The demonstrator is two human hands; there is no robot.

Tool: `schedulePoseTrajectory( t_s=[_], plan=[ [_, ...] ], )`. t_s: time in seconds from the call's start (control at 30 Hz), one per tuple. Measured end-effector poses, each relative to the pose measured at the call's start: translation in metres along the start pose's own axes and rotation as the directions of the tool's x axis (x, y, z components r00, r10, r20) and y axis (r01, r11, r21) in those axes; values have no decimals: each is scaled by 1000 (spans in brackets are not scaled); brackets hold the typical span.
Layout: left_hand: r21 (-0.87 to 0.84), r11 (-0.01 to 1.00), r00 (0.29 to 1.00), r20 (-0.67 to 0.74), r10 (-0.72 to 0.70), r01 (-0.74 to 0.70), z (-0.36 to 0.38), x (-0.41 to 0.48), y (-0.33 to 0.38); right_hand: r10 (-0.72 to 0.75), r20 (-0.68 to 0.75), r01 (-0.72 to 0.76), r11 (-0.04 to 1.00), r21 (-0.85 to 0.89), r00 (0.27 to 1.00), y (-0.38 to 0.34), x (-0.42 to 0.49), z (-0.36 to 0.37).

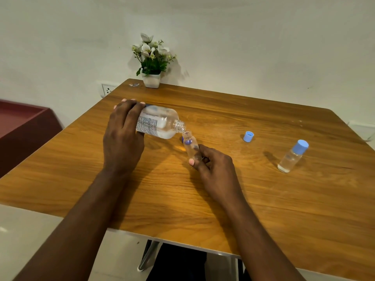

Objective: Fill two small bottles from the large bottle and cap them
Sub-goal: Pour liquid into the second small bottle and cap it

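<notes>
Left hand (123,136) gripped the tipped large bottle (157,123) above the desk (263,199), its mouth just over the small bottle (190,146) pinched by the right hand (213,167); any misalignment risked spilling.

Large bottle (160,124): base hidden under left hand (123,134), label print blurred. 1 dark blue item (182,139) beside its mouth mostly hidden.
</notes>
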State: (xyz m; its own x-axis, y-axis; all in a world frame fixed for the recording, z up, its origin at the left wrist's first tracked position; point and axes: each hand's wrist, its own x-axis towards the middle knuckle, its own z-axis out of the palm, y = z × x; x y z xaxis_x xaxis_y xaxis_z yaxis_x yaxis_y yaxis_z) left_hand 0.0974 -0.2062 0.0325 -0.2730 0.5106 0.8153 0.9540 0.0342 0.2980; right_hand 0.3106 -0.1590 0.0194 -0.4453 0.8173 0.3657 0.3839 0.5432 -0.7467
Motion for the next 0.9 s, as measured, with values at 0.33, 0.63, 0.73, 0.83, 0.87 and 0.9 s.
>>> schedulePoseTrajectory(
  t_s=[0.33,0.63,0.73,0.83,0.87,0.9],
  plan=[
    [-1,1000,1000,-8,16,-16,0,0,-1,3,5,-3,1000,22,1000,0,0,0],
    [-1,1000,1000,0,15,-15,-1,0,0,-13,13,13,1000,5,1000,1,0,-1],
    [-1,1000,1000,3,18,-18,-1,0,0,-10,17,10,1000,10,1000,1,1,0],
    [-2,1000,1000,1,22,-22,0,1,0,-8,21,8,1000,13,1000,0,0,-1],
    [-2,1000,1000,-1,22,-22,0,1,0,-10,22,10,1000,11,1000,0,0,-1],
    [-1,1000,1000,-3,22,-22,0,1,0,-10,22,10,1000,11,1000,0,0,-1]
  ],
)
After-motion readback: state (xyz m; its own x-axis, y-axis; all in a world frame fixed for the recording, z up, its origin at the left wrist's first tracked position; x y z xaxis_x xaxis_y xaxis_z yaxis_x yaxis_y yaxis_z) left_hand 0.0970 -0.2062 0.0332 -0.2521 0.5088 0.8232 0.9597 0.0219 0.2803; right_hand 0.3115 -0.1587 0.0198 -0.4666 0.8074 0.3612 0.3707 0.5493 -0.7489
